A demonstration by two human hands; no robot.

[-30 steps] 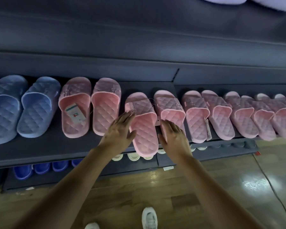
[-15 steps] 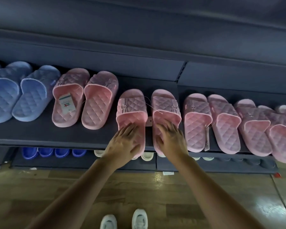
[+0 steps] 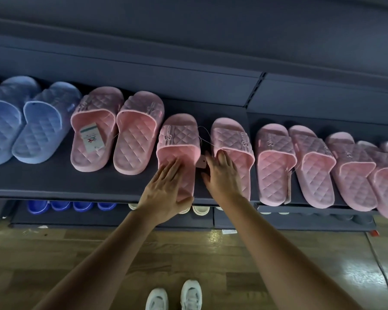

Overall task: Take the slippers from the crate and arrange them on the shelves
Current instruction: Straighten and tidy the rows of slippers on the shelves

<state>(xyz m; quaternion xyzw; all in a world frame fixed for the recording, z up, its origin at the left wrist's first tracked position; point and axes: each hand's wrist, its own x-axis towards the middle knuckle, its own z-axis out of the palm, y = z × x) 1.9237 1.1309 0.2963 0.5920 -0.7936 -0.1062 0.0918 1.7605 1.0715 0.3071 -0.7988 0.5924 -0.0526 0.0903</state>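
Pair in hand: the left pink slipper (image 3: 177,142) and the right pink slipper (image 3: 232,142) lie toes inward on the dark shelf (image 3: 43,180), heels at its front edge. In the gap between them a small tag (image 3: 201,163) and its thread show. Your left hand (image 3: 166,189) lies flat on the left footbed, fingers straight, thumb along the heel. Your right hand (image 3: 224,175) lies flat on the right footbed, fingers spread. Neither grips anything. Step, as judged: squaring this pair into the row. Slide, don't lift. Push both heels in evenly until they sit clear of the edge, close the gap to match the neighbouring pairs, and keep both toes pointing the same way. Mind the thread: spreading the slippers apart could pull one askew. Tuck the tag between them. Count, this shelf: eight pink slippers seen plainly, yours included, plus one more toe at the right frame edge. One paper label (image 3: 91,137) lies in the leftmost pink one. There are two whole blue slippers (image 3: 43,126) and part of another at the left edge. Lower shelf (image 3: 99,221): four dark blue slipper ends (image 3: 61,205); the cream ones beside them are partly hidden by your arms, so their number is uncertain. Floor: two white shoes (image 3: 190,294). Crate: not in view.
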